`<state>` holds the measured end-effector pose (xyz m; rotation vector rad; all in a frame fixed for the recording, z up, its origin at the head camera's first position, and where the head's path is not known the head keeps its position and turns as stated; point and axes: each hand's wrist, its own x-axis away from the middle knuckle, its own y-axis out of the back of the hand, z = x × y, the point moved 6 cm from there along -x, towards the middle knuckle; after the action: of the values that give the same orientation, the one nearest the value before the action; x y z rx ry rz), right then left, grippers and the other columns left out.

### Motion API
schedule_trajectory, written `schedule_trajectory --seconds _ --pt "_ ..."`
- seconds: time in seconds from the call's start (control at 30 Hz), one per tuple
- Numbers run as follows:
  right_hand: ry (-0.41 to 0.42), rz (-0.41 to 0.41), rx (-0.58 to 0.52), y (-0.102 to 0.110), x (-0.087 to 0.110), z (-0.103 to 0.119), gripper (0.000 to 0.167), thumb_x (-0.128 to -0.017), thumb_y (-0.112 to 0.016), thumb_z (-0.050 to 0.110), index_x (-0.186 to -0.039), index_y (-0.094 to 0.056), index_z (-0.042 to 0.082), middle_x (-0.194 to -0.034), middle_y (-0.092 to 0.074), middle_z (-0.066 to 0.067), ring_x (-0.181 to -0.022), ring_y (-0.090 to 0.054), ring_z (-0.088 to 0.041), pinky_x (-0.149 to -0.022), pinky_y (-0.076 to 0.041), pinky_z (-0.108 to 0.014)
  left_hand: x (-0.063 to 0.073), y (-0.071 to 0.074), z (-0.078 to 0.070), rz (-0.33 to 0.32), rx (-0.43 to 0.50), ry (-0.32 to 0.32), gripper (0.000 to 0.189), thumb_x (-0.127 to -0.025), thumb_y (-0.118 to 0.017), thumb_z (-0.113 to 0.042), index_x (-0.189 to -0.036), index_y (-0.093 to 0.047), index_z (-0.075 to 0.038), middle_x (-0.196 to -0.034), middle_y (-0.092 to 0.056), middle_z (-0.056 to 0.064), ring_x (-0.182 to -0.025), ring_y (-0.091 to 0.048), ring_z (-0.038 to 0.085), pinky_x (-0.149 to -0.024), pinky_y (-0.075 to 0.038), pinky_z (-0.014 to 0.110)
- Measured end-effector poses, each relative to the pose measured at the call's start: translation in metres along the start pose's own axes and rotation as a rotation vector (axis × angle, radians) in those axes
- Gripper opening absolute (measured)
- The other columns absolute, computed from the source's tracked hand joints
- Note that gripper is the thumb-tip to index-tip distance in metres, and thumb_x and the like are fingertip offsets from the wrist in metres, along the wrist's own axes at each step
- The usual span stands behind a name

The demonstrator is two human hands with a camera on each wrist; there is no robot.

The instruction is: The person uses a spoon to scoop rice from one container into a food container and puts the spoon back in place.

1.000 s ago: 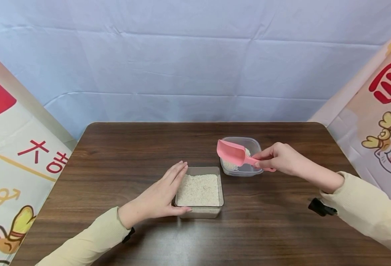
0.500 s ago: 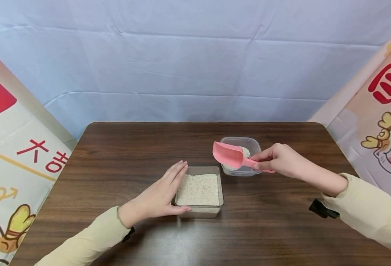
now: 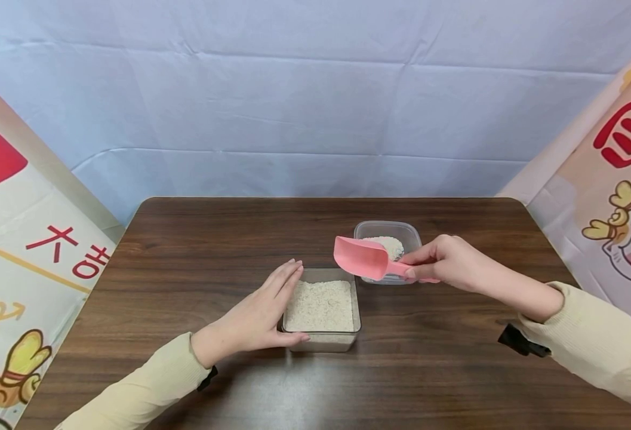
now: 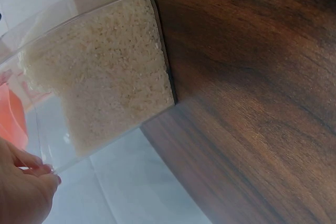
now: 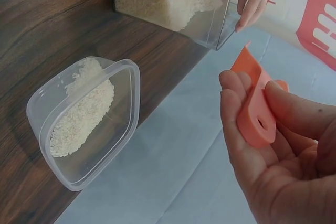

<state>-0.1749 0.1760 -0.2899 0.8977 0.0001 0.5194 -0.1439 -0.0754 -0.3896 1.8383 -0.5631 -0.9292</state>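
Observation:
My right hand (image 3: 452,263) pinches the handle of a pink scoop (image 3: 360,258) between thumb and fingers. The scoop hangs above the gap between two tubs, and no rice shows in its bowl. Below and behind it stands a small clear plastic container (image 5: 131,93) with a low heap of rice (image 5: 86,114) inside. My left hand (image 3: 256,316) rests on the left side of a taller see-through square container (image 3: 357,304), fingers straight and thumb along the front rim. Rice (image 4: 105,77) fills most of that container, its top sloping in the left wrist view.
Both containers stand on a dark wood-grain table (image 3: 213,239). A pale blue cloth (image 3: 304,107) hangs behind its far edge. Printed banners (image 3: 616,239) flank the table at left and right.
My right hand has carried the scoop left and slightly nearer, from over the small container toward the taller one. More of the rice heap shows now. The left hand has stayed put.

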Motion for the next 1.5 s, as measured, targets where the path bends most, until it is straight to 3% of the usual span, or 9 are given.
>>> schedule_trajectory --seconds 0.2,0.57,1.3,1.5 --pt "0.024 0.031 -0.050 -0.005 0.001 0.004 0.022 -0.079 -0.067 0.013 -0.099 -0.071 0.003 -0.070 -0.065 0.003 -0.065 -0.058 -0.008 -0.053 -0.044 -0.021 0.000 0.000 0.000 -0.005 -0.001 -0.005 0.101 -0.073 -0.062 -0.054 -0.140 -0.020 0.009 -0.146 -0.020 0.019 -0.134 -0.021 0.032 -0.106 -0.027 0.038" --pt "0.050 0.105 -0.111 -0.014 0.001 0.009 0.021 -0.081 -0.063 0.006 -0.100 -0.068 -0.003 -0.074 -0.067 -0.004 -0.068 -0.062 -0.010 -0.064 -0.053 -0.024 0.001 0.000 0.000 -0.003 -0.005 0.005 0.100 -0.074 -0.061 -0.055 -0.139 -0.022 0.009 -0.146 -0.020 0.018 -0.136 -0.017 0.028 -0.107 -0.026 0.036" --pt "0.051 0.239 -0.273 -0.031 -0.003 0.016 0.021 -0.082 -0.060 0.001 -0.099 -0.065 -0.011 -0.075 -0.067 -0.010 -0.065 -0.062 -0.010 -0.055 -0.049 -0.022 0.001 -0.001 0.001 -0.004 -0.011 0.003 0.101 -0.073 -0.062 -0.056 -0.140 -0.021 0.008 -0.146 -0.020 0.018 -0.136 -0.019 0.030 -0.107 -0.026 0.036" --pt "0.043 0.290 -0.324 -0.037 -0.004 0.017 0.023 -0.083 -0.059 0.003 -0.101 -0.064 -0.011 -0.078 -0.068 -0.011 -0.071 -0.066 -0.018 -0.057 -0.050 -0.022 0.000 0.000 0.000 -0.007 -0.011 0.000 0.101 -0.073 -0.061 -0.056 -0.140 -0.021 0.008 -0.146 -0.019 0.018 -0.136 -0.017 0.028 -0.107 -0.027 0.036"
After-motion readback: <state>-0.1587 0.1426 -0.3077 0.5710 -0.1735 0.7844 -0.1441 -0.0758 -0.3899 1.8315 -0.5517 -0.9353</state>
